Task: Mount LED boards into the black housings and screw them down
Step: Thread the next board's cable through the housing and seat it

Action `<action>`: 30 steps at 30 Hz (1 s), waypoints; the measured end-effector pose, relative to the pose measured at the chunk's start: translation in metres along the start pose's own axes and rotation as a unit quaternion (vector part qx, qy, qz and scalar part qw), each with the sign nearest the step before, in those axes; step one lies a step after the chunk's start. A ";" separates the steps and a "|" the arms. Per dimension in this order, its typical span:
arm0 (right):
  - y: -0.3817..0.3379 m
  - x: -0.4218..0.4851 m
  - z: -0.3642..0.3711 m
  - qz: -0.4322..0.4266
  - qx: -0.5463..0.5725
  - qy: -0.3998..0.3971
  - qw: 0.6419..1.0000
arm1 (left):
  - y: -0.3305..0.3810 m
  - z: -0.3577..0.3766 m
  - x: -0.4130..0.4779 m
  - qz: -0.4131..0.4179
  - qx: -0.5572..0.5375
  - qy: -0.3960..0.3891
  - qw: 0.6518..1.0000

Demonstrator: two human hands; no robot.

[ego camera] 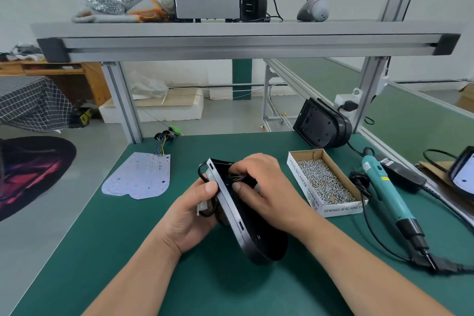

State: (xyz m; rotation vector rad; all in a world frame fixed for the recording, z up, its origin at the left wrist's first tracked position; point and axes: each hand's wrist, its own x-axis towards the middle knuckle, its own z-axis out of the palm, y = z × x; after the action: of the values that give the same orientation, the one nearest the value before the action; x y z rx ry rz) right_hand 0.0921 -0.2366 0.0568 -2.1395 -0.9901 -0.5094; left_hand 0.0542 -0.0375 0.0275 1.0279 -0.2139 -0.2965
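My left hand [195, 210] grips the tilted black housing [246, 228]; my right hand [264, 187] pinches wires [236, 177] inside it. LED board [138, 177] left of my hands, screw box [323, 182] right.

Left hand [193, 209], right hand [266, 188], fingers curled.

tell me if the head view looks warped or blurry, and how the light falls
Head view: wide-angle warp bows the shelf rail; light is soft and even, only a faint shadow under the black housing; its dark interior hides what the right hand does there.
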 end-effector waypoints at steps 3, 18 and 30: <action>-0.003 0.000 0.002 0.008 0.016 0.003 1.000 | 0.000 0.000 0.000 0.000 0.020 0.005 1.000; -0.002 0.004 0.001 0.003 -0.093 0.025 0.995 | -0.001 0.007 0.001 -0.013 0.055 0.008 0.998; 0.003 0.005 -0.001 -0.011 -0.107 0.035 0.994 | -0.004 0.004 0.003 -0.016 0.050 0.022 0.998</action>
State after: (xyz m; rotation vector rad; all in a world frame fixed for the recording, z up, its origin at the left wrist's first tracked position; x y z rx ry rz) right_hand 0.0971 -0.2365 0.0590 -2.2829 -0.9587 -0.7246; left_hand 0.0554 -0.0435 0.0263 1.1372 -0.1734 -0.2945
